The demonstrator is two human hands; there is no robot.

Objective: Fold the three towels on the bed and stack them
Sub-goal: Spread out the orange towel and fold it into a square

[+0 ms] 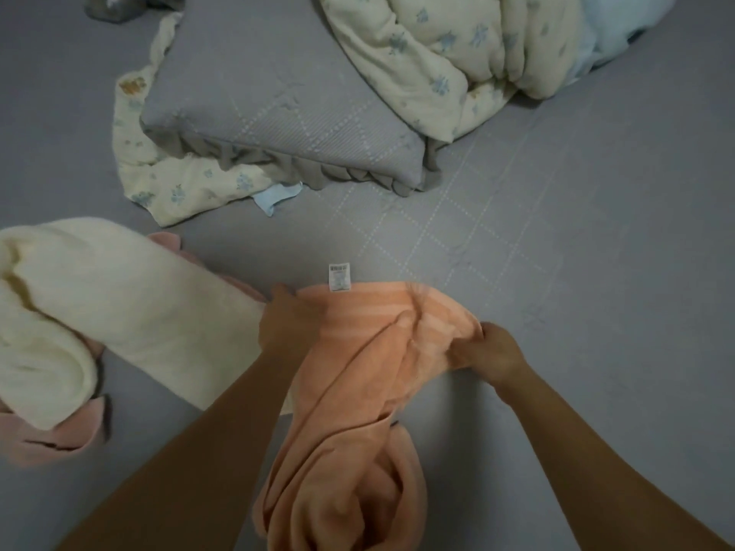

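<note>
Towels first: the orange towel (358,375) lies bunched on the grey bed (576,312) straight ahead of the person, its far edge stretched across the sheet with a white care label (339,277) sticking out past it, the near end still a rumpled heap between the forearms. The left hand (284,324) holds the far left corner, fingers curled over the cloth; the right hand (487,351) pinches the far right part of the same edge, where the fabric is gathered into folds. Neither hand holds anything else.

To the left lies the cream towel (99,312), loosely rolled and unfolded, draped over a pink towel (59,439) that shows only at its edges — beneath the near end and as a small tip at the far side. The cream one touches the left hand's side of the orange towel.

Judging by how things lie, the task is barely started: no towel is folded, nothing is stacked, and the orange one looks to be only now getting spread flat for a first fold. All three folds and the stacking remain.

Further off sit a grey pillow (278,113) and a floral quilt (437,53) — well apart from the work.
</note>
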